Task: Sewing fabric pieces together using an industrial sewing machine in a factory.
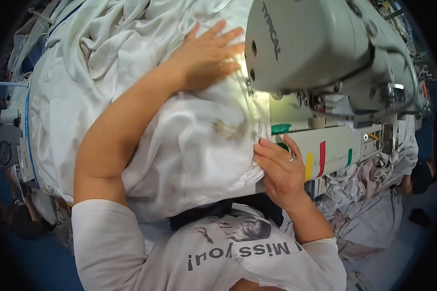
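A large white cloth [175, 131] lies in loose folds across the work surface, with a brownish mark near its middle. On its far part my left hand [206, 58] rests flat, fingers spread, beside the head of a grey sewing machine [301, 43]. The cloth's right edge runs under the lit needle area, which the machine head partly hides. Nearer to me, my right hand [284, 169], with a ring on one finger, has its fingers closed on that edge by the machine bed [337, 145]. Its thumb is mostly hidden.
Yellow, red and green tape strips mark the machine bed. More pale cloth [369, 218] hangs in a heap at the lower right. A grey box with a round fan grille [5, 150] stands at the far left. Another person's arm [26, 203] shows below it.
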A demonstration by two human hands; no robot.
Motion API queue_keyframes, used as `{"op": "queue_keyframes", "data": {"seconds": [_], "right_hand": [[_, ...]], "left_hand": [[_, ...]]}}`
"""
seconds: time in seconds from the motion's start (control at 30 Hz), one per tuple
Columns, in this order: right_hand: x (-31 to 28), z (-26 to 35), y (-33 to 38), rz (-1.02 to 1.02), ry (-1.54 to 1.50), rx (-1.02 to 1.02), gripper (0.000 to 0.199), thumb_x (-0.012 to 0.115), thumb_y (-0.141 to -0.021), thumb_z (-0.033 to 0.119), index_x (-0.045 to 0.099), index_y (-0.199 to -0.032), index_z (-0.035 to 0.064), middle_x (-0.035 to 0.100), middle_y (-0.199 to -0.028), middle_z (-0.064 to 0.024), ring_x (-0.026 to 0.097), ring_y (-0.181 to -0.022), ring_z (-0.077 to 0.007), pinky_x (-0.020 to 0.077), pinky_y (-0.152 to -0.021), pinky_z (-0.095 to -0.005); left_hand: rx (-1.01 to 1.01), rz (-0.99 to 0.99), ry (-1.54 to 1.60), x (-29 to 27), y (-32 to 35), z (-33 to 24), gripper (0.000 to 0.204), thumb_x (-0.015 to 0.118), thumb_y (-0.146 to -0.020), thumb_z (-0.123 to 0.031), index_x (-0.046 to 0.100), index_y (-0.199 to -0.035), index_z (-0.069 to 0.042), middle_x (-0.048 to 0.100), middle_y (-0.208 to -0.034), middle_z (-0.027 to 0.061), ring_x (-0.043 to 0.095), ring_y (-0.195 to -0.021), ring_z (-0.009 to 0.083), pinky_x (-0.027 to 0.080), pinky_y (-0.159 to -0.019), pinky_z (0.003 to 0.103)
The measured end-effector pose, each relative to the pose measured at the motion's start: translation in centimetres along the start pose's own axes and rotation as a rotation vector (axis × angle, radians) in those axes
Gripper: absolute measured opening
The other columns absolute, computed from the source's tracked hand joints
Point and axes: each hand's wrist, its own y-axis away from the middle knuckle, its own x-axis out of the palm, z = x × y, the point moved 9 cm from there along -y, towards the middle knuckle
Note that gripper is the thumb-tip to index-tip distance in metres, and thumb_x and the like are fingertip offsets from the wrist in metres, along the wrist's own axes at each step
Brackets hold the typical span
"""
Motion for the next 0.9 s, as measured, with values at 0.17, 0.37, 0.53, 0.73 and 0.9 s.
{"op": "queue_keyframes", "data": {"seconds": [0.17,0.37,0.53,0.73,0.9], "right_hand": [[-0.6,-0.4,1.2,-0.040,0.028,0.010,0.025,0.062,-0.074,-0.007,0.073,-0.093,0.0060,0.073,-0.109,-0.0069,0.068,-0.112,-0.0240,0.0356,-0.112,-0.0481],[-0.5,0.2,1.6,-0.035,0.016,-0.006,0.027,0.063,-0.072,-0.007,0.073,-0.094,0.0057,0.073,-0.108,-0.0077,0.069,-0.112,-0.0243,0.0359,-0.112,-0.0471],[-1.1,0.0,0.5,-0.045,0.049,-0.041,0.027,0.063,-0.071,-0.006,0.073,-0.094,0.0043,0.073,-0.107,-0.0082,0.069,-0.111,-0.0248,0.0373,-0.110,-0.0471],[-1.0,-1.7,-1.0,-0.067,0.046,-0.017,0.030,0.065,-0.068,-0.007,0.072,-0.094,0.0041,0.073,-0.108,-0.0094,0.068,-0.111,-0.0252,0.0398,-0.108,-0.0492],[-0.4,-0.6,-1.8,-0.041,0.051,-0.044,0.029,0.063,-0.069,-0.007,0.072,-0.094,0.0042,0.073,-0.108,-0.0098,0.068,-0.111,-0.0256,0.0393,-0.108,-0.0506]], "left_hand": [[-0.173,0.139,-0.212,-1.5,0.8,-1.6,0.050,0.051,-0.099,-0.035,0.046,-0.147,-0.021,0.031,-0.161,0.0091,0.022,-0.150,0.0357,0.018,-0.115,0.067],[-0.021,-0.018,-0.037,0.0,1.1,-2.1,0.040,0.050,-0.100,-0.032,0.055,-0.135,-0.014,0.042,-0.151,0.0104,0.028,-0.147,0.0343,0.022,-0.110,0.071],[-0.079,0.133,-0.040,0.2,0.6,-1.2,0.034,0.049,-0.100,-0.031,0.059,-0.128,-0.013,0.043,-0.150,0.0082,0.029,-0.146,0.0359,0.025,-0.107,0.073],[-0.148,0.181,0.126,-2.0,-1.1,-1.2,0.040,0.047,-0.101,-0.029,0.053,-0.138,-0.016,0.034,-0.159,0.0057,0.025,-0.149,0.0356,0.017,-0.111,0.072],[-0.164,-0.085,-0.205,-2.8,-2.2,1.9,0.046,0.046,-0.101,-0.034,0.050,-0.144,-0.020,0.040,-0.155,0.0084,0.031,-0.147,0.0286,0.019,-0.113,0.066]]}}
